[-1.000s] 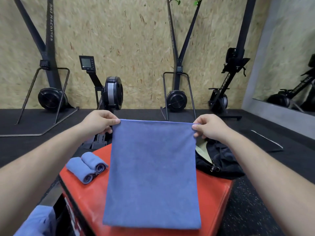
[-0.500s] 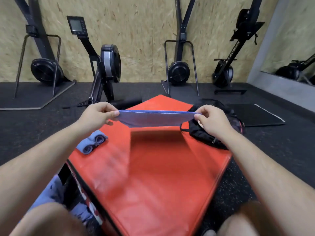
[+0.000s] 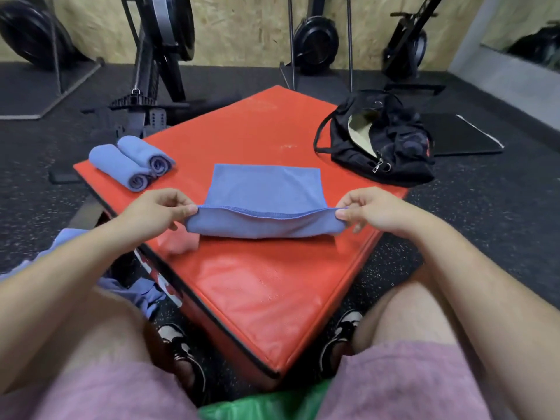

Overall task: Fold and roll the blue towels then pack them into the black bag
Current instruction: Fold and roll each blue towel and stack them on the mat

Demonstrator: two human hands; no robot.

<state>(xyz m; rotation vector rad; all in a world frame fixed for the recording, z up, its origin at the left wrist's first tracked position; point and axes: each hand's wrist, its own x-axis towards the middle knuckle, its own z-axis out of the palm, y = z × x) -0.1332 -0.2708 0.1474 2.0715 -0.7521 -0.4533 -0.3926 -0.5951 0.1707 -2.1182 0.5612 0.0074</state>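
Head view: blue towel's pinched edge runs left-right.

A red padded surface lies under the left grip and right grip, speckled dark floor around it; far beyond them, black rowers line a chipboard wall.

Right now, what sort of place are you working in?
Most likely a gym: black flywheel exercise machines stand along a chipboard wall, over speckled black rubber flooring.
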